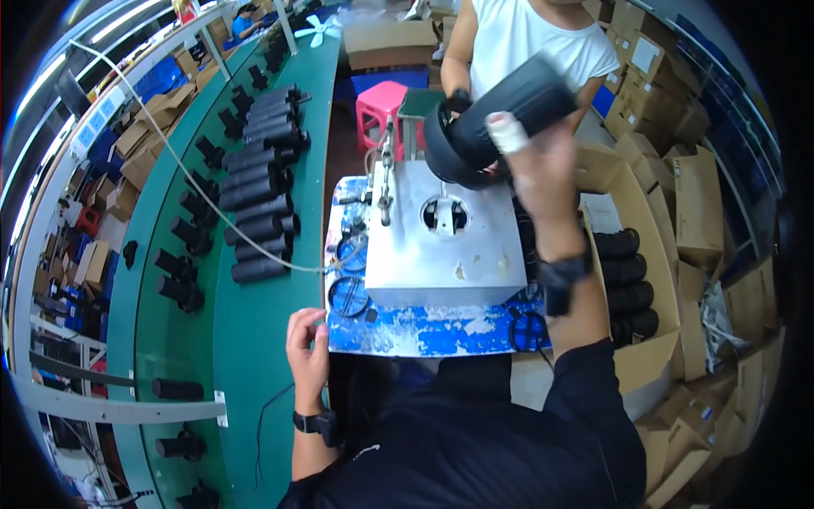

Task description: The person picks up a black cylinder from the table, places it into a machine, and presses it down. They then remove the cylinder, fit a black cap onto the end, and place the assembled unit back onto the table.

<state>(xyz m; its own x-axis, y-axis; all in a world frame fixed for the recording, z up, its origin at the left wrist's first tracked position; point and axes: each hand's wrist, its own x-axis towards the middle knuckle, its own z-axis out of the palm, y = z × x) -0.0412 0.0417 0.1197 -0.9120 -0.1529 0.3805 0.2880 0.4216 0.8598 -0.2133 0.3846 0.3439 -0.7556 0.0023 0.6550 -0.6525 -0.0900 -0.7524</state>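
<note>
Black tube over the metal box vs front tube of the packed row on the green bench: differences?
Pose: the raised tube is tilted in the air; the bench tube lies flat on the green bench.
Contact: the right hand grips the raised tube; no hand touches the bench tube.
Look: the raised tube shows a wide collar; none is plain on the bench tube.
Shared: both black.

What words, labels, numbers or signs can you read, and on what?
None can be read.
Blue sign, upper left: too small.
White label on stacked carton: too small.
White mark on the black shirt: too small.
White sheet in open carton: any print too blurred.
Black cylinder in the right hand: no visible text.
</note>
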